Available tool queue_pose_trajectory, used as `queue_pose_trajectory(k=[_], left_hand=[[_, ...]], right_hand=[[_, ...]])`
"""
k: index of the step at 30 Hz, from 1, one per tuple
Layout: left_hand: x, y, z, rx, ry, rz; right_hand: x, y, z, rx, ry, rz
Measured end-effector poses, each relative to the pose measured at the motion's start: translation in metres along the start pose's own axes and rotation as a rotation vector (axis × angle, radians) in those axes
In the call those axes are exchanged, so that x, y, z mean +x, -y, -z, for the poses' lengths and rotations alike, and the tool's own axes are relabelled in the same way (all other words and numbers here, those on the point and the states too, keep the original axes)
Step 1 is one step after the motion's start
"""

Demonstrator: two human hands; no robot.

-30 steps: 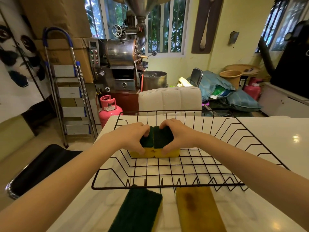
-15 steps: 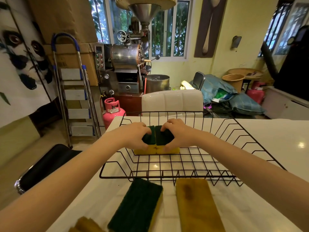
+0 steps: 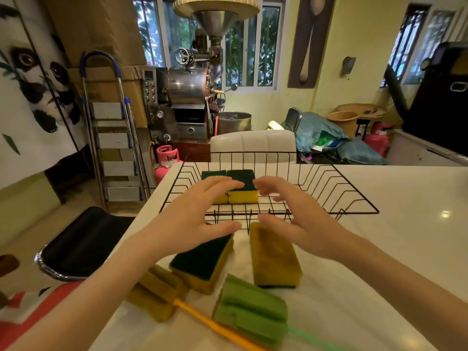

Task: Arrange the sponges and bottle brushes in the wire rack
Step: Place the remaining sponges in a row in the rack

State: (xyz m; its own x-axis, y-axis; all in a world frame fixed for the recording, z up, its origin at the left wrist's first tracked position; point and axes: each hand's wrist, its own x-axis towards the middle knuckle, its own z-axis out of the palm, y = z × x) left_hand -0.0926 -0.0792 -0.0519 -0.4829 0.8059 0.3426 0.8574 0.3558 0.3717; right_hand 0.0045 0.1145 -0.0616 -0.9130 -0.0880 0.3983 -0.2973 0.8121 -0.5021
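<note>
Two yellow sponges with green scouring tops (image 3: 242, 188) stand side by side inside the black wire rack (image 3: 329, 196) on the white table. My left hand (image 3: 195, 219) and my right hand (image 3: 296, 221) hover open near the rack's front edge, holding nothing. Beneath them on the table lie a green-topped sponge (image 3: 202, 259) and a sponge with its yellow side up (image 3: 274, 257). Closer to me lie a brush with a yellow-brown foam head (image 3: 157, 292) on an orange handle and a brush with a green foam head (image 3: 250, 310).
The white table (image 3: 392, 249) runs to the right. A black stool (image 3: 81, 241) stands by its left edge, a white chair back (image 3: 253, 145) behind the rack. A stepladder, a pink gas cylinder and a metal roasting machine stand further back.
Both hands have let go of the two sponges in the rack and drawn back toward me, fingers spread. The view has tilted down, bringing the two brushes into sight.
</note>
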Motion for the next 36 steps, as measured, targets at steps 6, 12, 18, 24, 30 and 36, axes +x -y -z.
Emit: queue_pose_trajectory(k=[6,12,18,24,30,36], left_hand=[[-0.029,-0.009,-0.022,0.057,0.004,0.037],[-0.046,-0.011,-0.035,0.210,-0.053,0.079],[-0.043,-0.007,-0.040,0.290,0.125,0.276],[-0.035,-0.010,-0.040,0.240,0.145,0.320],[-0.026,-0.004,-0.029,0.138,0.150,0.329],[-0.025,-0.001,-0.030,0.119,0.150,0.339]], right_hand=[[-0.046,-0.007,-0.021,-0.125,0.046,0.032],[-0.057,-0.014,-0.035,-0.289,0.140,-0.033],[-0.056,-0.010,-0.038,-0.435,0.190,-0.084],[-0.059,-0.010,-0.032,-0.408,0.119,-0.084],[-0.057,-0.017,0.005,0.566,-0.119,-0.568],[-0.057,-0.055,0.006,0.866,-0.107,-0.982]])
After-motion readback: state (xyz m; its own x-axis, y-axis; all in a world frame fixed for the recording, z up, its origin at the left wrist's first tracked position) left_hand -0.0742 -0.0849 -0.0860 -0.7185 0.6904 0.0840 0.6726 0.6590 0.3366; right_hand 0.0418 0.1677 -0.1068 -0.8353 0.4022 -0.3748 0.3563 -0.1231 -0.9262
